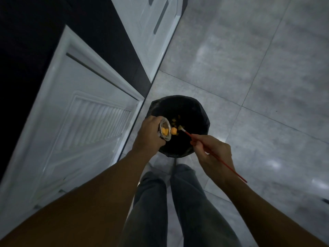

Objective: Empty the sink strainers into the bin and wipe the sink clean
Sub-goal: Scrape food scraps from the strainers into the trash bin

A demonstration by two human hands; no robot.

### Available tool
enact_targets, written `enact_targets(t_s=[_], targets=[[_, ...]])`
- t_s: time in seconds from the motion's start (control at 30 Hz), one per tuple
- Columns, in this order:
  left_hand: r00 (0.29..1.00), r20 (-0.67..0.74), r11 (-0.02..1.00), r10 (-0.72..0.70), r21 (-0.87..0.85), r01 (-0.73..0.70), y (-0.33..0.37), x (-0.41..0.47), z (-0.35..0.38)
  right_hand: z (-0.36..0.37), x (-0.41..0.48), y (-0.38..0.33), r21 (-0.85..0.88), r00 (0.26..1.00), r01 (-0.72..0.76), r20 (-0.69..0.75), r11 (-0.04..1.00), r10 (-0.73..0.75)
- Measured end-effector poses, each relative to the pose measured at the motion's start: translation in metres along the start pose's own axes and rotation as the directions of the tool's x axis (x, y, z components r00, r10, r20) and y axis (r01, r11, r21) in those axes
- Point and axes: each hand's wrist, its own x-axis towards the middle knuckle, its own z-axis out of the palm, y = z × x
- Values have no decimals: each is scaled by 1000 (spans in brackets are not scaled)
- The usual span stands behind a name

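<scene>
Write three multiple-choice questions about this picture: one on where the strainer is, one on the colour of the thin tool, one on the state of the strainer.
1. Where is the strainer?
A. on the floor
B. over the open bin
C. inside a cabinet

2. What colour is the handle of the thin brush?
A. red
B. blue
C. white

3. How is the strainer held?
A. upright and level
B. tipped on its side
C. lying loose

Key:
1 B, the left hand holds it above the black-lined bin.
2 A, a red handle runs through the right hand.
3 B, its mouth faces sideways with orange scraps at the rim.
</scene>
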Motion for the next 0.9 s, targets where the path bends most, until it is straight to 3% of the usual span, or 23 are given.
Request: enact_targets(t_s=[0.1, 0.23, 0.43, 0.57, 0.77, 0.9], targets=[[1000, 6, 1000, -2, 2, 2, 0, 2, 1, -3, 1, -2, 47, 999, 43, -32, 998, -41], [999, 0, 999, 40, -3, -40, 6, 6, 2, 6, 4, -12, 110, 993, 92, 64, 990, -99], [1000, 6, 1000, 19, 7, -19, 8, 10, 1, 11, 5, -1, 120, 999, -6, 47, 993, 0], [1000, 7, 1000, 10, 15, -10, 6, 12, 2, 6, 4, 2, 117, 1000, 5, 15, 993, -7], [999, 0, 999, 40, 5, -40, 8, 11, 8, 19, 6, -6, 183, 989, -13, 148, 983, -14], [1000, -21, 999, 23, -27, -24, 4, 7, 5, 14, 4, -5, 214, 990, -121, 98, 969, 102]])
